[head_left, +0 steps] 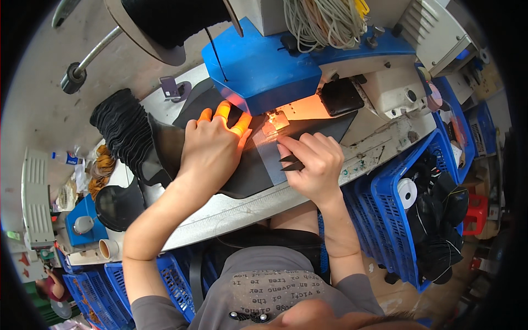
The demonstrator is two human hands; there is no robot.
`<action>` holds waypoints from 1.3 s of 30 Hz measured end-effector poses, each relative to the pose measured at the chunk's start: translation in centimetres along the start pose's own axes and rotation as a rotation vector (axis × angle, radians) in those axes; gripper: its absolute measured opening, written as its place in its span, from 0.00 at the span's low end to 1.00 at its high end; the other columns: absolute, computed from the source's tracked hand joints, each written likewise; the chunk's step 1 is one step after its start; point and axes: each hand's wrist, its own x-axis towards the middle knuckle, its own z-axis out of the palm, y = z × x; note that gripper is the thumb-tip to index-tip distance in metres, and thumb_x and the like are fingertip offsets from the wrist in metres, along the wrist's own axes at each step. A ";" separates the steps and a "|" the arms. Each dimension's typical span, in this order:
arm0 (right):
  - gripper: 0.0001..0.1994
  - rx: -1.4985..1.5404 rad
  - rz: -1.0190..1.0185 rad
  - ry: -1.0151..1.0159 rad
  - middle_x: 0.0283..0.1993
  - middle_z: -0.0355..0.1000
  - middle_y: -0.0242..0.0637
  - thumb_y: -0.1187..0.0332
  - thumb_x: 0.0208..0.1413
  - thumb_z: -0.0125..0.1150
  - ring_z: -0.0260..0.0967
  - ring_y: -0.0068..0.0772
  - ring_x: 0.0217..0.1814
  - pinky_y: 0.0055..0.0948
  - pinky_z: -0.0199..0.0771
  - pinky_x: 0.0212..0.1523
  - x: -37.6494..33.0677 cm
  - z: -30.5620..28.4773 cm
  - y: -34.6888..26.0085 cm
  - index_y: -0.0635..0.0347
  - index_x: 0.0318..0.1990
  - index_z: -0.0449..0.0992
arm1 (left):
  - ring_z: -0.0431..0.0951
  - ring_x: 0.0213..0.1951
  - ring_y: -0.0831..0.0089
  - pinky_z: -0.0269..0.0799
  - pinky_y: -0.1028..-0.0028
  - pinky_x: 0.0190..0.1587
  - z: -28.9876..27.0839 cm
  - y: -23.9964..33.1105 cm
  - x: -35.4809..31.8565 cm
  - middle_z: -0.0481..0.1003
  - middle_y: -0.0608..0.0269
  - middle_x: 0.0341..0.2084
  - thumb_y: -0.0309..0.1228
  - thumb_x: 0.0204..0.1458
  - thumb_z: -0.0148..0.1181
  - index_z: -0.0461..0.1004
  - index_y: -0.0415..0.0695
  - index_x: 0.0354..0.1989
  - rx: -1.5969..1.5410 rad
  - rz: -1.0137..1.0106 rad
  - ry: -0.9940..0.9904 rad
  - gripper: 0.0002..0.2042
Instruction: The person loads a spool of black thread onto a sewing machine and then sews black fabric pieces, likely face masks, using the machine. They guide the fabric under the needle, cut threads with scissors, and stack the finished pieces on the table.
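Left hand [212, 146] lies palm-down and flat on a black leather piece [247, 170], fingers together and stretched toward the presser foot [273, 121] of the sewing machine [264, 71]; fingertips glow orange in the machine's lamp. Right hand [311, 162] rests on the same piece just to the right, fingers curled, thumb and forefinger pinching small black thread snips [291, 162] whose points face left toward the other hand. The leather piece lies flat on the bench [236, 206], directly under the machine head. Its long axis runs roughly left to right across the bench, tilting up toward the right, where a narrow end [335, 124] reaches beyond the needle area; the wider, curved end spreads left beneath the left wrist. A lighter translucent strip [269, 148] crosses it between the two hands, leading up to the foot. At the far left of the bench sits a stack of black cut pieces [121, 129], fanned on edge. A blue plastic crate [401, 220] holding dark pieces and a white tape roll [407, 192] stands to the right, beside the bench edge.
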 end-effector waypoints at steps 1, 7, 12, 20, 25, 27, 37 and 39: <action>0.09 0.001 -0.002 -0.001 0.19 0.62 0.27 0.69 0.39 0.67 0.61 0.31 0.22 0.31 0.56 0.24 0.1 0.0 0.0 0.52 0.32 0.82 | 0.75 0.40 0.60 0.69 0.65 0.39 -0.1 0.5 -0.1 0.74 0.53 0.41 0.37 0.52 0.60 0.79 0.51 0.46 0.023 -0.041 0.003 0.13; 0.09 -0.004 -0.007 -0.003 0.19 0.61 0.27 0.69 0.39 0.67 0.60 0.30 0.22 0.31 0.56 0.24 0.1 0.1 -0.1 0.52 0.32 0.82 | 0.77 0.33 0.61 0.67 0.65 0.36 0.0 2.7 -0.2 0.73 0.55 0.40 0.37 0.53 0.59 0.78 0.52 0.43 0.086 -0.223 0.004 0.10; 0.09 -0.006 0.009 -0.001 0.19 0.62 0.26 0.69 0.39 0.67 0.61 0.30 0.22 0.31 0.56 0.24 0.0 -0.1 -0.2 0.52 0.32 0.82 | 0.76 0.27 0.65 0.63 0.67 0.34 0.6 3.6 0.2 0.72 0.62 0.25 0.33 0.51 0.58 0.77 0.48 0.33 0.125 -0.256 0.078 0.05; 0.19 0.261 0.180 -0.351 0.31 0.67 0.41 0.76 0.42 0.63 0.67 0.42 0.35 0.35 0.66 0.38 1.4 -4.3 -1.6 0.64 0.45 0.70 | 0.76 0.28 0.63 0.65 0.66 0.34 1.5 2.0 0.3 0.72 0.61 0.26 0.36 0.52 0.58 0.78 0.51 0.38 0.218 -0.262 -0.003 0.08; 0.17 0.016 0.038 -0.351 0.31 0.68 0.40 0.74 0.49 0.62 0.70 0.40 0.35 0.38 0.70 0.38 2.0 -3.9 -1.4 0.62 0.48 0.71 | 0.77 0.31 0.60 0.68 0.64 0.34 0.9 2.5 -0.7 0.75 0.55 0.31 0.41 0.55 0.58 0.79 0.52 0.44 0.125 -0.334 0.151 0.12; 0.18 -0.203 -0.009 -0.381 0.29 0.68 0.39 0.70 0.50 0.63 0.70 0.38 0.31 0.39 0.71 0.36 2.2 -3.8 -1.9 0.60 0.50 0.71 | 0.77 0.30 0.59 0.68 0.64 0.34 0.4 2.8 -1.1 0.76 0.52 0.34 0.41 0.55 0.57 0.78 0.52 0.48 0.097 -0.354 0.075 0.15; 0.11 -0.393 0.042 -0.433 0.26 0.72 0.40 0.64 0.55 0.59 0.75 0.41 0.25 0.37 0.74 0.24 2.8 -0.3 -2.5 0.60 0.41 0.74 | 0.77 0.24 0.58 0.65 0.62 0.34 -0.2 3.7 -2.5 0.75 0.51 0.25 0.42 0.54 0.59 0.81 0.43 0.22 -0.027 -0.348 0.081 0.16; 0.10 -0.395 0.075 -0.460 0.26 0.73 0.42 0.64 0.55 0.59 0.75 0.44 0.26 0.39 0.74 0.25 2.8 0.1 -2.4 0.59 0.40 0.75 | 0.77 0.25 0.58 0.65 0.62 0.35 -0.2 3.7 -2.6 0.75 0.50 0.26 0.42 0.53 0.59 0.81 0.42 0.24 -0.048 -0.354 0.054 0.15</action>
